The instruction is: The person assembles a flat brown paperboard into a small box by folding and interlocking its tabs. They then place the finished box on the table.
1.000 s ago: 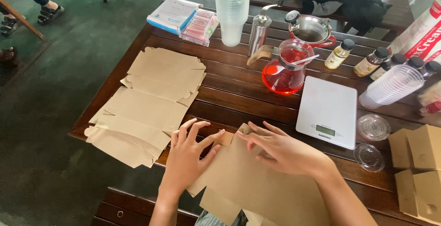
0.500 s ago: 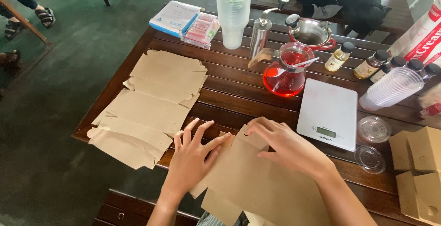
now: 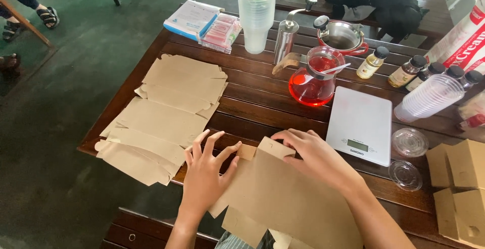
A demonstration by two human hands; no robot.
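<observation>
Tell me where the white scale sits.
The scale lies flat on the table's right half, below the red carafe and just beyond the right hand.

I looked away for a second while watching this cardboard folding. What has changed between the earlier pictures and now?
The far edge of the brown cardboard sheet now stands folded up into a raised flap under the right hand; earlier it lay flatter. The left hand stays spread on the sheet's left corner, by a small tab. The stack of flat cardboard blanks, the white scale and the red glass jug have not moved.
</observation>
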